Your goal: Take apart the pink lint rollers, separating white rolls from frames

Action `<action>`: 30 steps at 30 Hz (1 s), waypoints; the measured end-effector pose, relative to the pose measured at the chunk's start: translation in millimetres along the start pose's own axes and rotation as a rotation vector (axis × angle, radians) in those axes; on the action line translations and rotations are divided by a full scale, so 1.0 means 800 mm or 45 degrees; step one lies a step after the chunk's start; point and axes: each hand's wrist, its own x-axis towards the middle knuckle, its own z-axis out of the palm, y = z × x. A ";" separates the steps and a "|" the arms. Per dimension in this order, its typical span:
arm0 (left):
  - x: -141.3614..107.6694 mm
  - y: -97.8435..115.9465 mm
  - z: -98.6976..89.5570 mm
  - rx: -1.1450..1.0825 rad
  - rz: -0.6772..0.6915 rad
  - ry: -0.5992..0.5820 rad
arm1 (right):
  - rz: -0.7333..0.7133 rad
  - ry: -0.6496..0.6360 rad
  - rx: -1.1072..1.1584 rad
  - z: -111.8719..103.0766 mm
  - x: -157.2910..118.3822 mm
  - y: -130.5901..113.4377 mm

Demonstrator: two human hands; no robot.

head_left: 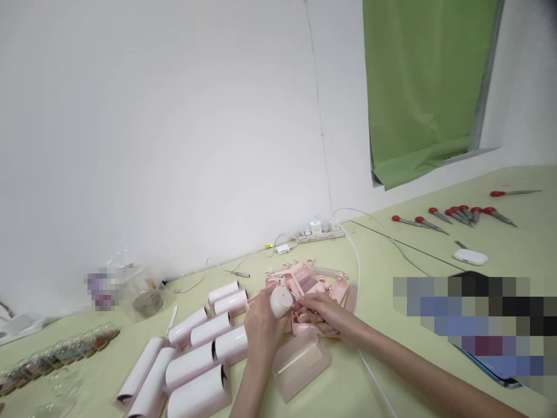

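Observation:
My left hand [262, 327] grips a small white and pink roll [281, 302], held end-on above the table. My right hand [327, 315] is just to its right, pinching a thin metal tool [294, 296] whose tip touches the roll. Both hands hover over a heap of pink plastic parts [304, 278]. A translucent pink cover [302, 363] lies just below the hands. Several white rolls [204, 348] lie in rows to the left of my left hand.
A power strip [319, 231] with white cables sits by the wall. Several red-handled screwdrivers [455, 216] and a white earbud case [470, 256] lie at the right. Small jars [52, 357] and clear containers [145, 293] stand at the left. A green curtain [424, 81] hangs behind.

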 end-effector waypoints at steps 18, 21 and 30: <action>-0.122 0.001 -0.045 0.028 -0.178 0.053 | -0.157 -0.220 -0.727 0.008 -0.101 0.024; -0.120 0.004 -0.043 0.032 -0.164 0.095 | -0.137 -0.206 -0.767 0.004 -0.098 0.029; -0.112 0.009 -0.063 -0.041 -0.121 -0.049 | -0.146 0.003 -0.613 -0.023 -0.095 0.010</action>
